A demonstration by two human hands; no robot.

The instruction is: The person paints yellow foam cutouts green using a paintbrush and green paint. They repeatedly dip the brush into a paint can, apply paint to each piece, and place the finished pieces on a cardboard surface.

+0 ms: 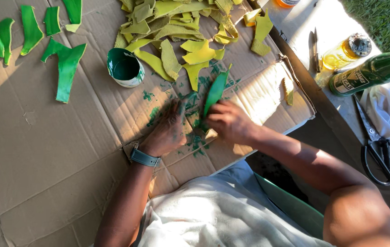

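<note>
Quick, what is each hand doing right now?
Left hand: open, pressed flat on the paint-stained cardboard, holding nothing.
Right hand: closed around something at the base of the green painted strip; what, cannot be told.

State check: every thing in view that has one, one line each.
Paint cup: open, green paint inside.
Green strip: painted, under both hands.
Left hand: flat on cardboard.
Right hand: gripping the strip.
Yellow pieces: unpainted, piled.
Green pieces: painted, spread apart.
Scissors: closed.
Green bottle: lying down.

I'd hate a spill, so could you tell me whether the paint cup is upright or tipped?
Upright: the paint cup stands on the cardboard, its round open mouth facing up.
</note>
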